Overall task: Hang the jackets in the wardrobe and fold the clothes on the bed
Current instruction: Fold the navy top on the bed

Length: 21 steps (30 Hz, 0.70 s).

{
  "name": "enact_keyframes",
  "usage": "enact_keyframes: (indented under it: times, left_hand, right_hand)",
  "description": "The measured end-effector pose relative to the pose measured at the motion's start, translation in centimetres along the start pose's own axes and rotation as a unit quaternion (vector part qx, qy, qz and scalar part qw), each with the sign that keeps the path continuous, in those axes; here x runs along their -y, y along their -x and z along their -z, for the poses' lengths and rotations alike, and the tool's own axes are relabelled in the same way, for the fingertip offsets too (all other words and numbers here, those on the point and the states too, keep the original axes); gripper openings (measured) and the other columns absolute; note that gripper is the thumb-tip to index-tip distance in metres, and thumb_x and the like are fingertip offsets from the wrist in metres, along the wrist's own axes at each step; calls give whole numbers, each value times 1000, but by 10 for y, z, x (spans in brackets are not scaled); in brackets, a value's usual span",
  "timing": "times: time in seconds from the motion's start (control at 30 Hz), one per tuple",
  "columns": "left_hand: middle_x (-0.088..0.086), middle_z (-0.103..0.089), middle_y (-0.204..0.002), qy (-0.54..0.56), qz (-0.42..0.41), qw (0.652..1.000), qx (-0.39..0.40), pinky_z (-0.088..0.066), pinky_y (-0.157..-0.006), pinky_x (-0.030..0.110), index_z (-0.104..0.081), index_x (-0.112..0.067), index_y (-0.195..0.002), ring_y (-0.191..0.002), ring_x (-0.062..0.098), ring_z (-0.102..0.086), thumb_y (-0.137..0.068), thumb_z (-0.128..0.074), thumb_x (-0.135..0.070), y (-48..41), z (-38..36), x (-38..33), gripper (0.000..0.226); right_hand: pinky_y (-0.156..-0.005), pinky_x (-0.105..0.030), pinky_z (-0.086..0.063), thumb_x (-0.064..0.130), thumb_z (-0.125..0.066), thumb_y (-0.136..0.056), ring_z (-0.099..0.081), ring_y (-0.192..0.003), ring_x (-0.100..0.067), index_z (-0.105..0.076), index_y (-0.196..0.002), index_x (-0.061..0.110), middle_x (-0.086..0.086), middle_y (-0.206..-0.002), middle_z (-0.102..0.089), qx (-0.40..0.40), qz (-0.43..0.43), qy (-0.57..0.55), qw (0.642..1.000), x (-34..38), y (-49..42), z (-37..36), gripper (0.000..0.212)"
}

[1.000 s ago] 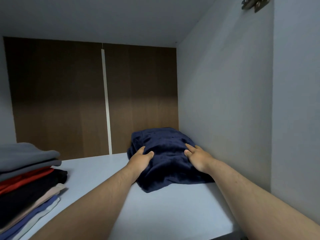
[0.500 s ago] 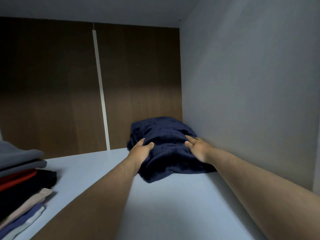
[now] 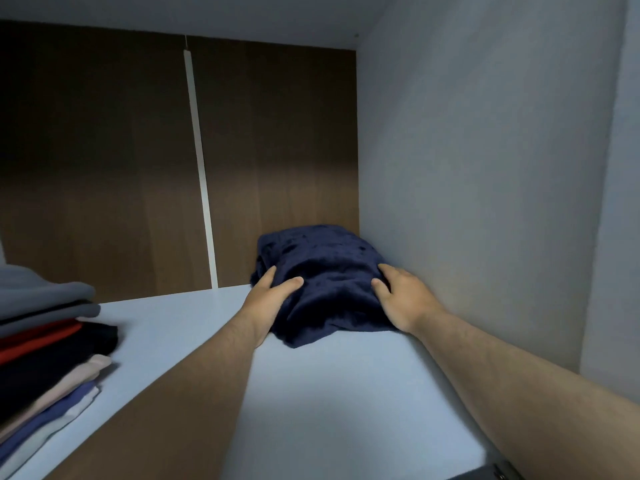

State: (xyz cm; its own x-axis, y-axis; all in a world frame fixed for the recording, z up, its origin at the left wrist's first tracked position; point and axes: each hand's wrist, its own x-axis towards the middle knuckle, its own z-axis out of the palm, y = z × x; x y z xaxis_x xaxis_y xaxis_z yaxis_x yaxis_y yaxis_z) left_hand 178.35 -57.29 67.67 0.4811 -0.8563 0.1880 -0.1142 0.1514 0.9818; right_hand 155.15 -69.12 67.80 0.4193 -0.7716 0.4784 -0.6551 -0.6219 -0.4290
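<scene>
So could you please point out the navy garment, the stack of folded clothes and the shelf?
navy garment (image 3: 322,271): head view, its top.
stack of folded clothes (image 3: 48,341): head view, black layer.
shelf (image 3: 329,393): head view, bare surface.

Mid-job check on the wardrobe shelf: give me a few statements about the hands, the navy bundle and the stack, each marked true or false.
1. Both hands rest on the navy bundle. True: the left hand is on its left side, the right hand on its right.
2. The bundle sits on top of the stack of folded clothes. False: it lies directly on the white shelf, apart from the stack at the far left.
3. The bundle is near the shelf's back right corner. True.
4. The top garment of the stack is red. False: it is grey; the red one lies lower.
5. The right hand holds a hanger. False: no hanger is visible.
</scene>
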Motion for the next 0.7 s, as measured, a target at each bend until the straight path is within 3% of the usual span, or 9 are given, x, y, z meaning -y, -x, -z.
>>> enact_keyframes:
  times: [0.13, 0.23, 0.33, 0.43, 0.6, 0.7]
  left_hand:
    - [-5, -49, -147, -24, 0, 999, -21, -40, -111, 38, -38, -26, -151, -129, 21, -52, -80, -70, -59, 38, 6, -6, 85]
    - [-2, -56, -139, -131, -3, 989, -63, -39, -96, 32, -50, -17, -141, -111, 15, -57, -95, -49, -60, 74, 5, -14, 63]
    - [13, -51, -143, -331, -12, 935, -129, -35, -91, 30, -48, -3, -138, -125, 29, -51, -100, -44, -45, 107, 4, -19, 56]
    - [15, -52, -141, -452, -21, 883, -127, -39, -93, 31, -47, -1, -135, -126, 31, -51, -98, -50, -31, 142, 9, -22, 48]
    - [11, -38, -155, -534, -56, 839, -89, -31, -109, 30, -38, -6, -146, -141, 25, -36, -96, -51, -39, 191, 13, -30, 61]
    - [6, -20, -164, -622, -98, 773, -76, -20, -119, 33, -27, -14, -155, -152, 21, -16, -95, -49, -46, 218, 23, -36, 72]
  right_hand:
    - [-113, -40, -34, 55, -40, -98, -39, -137, -29, -27, -152, 18, -9, -151, -38, 53, -11, 21, 998, 4, 42, 21, 66]
    - [-106, -41, -40, 53, -45, -95, -42, -131, -30, -30, -147, 18, -9, -144, -44, 44, 18, 108, 993, 12, 71, 37, 65]
    - [-94, -38, -42, 39, -51, -93, -48, -119, -30, -41, -134, 16, -9, -130, -51, -6, 76, 174, 982, 23, 95, 47, 48]
    - [-90, -38, -43, 32, -52, -92, -49, -117, -30, -45, -132, 15, -8, -127, -53, -30, 109, 179, 977, 31, 114, 54, 44]
    - [-92, -39, -43, 31, -50, -91, -51, -119, -29, -44, -137, 15, -6, -130, -54, -39, 135, 173, 975, 37, 137, 69, 50]
    - [-92, -38, -42, 29, -52, -89, -53, -116, -28, -46, -137, 15, -5, -127, -58, -48, 172, 205, 962, 39, 156, 79, 50]
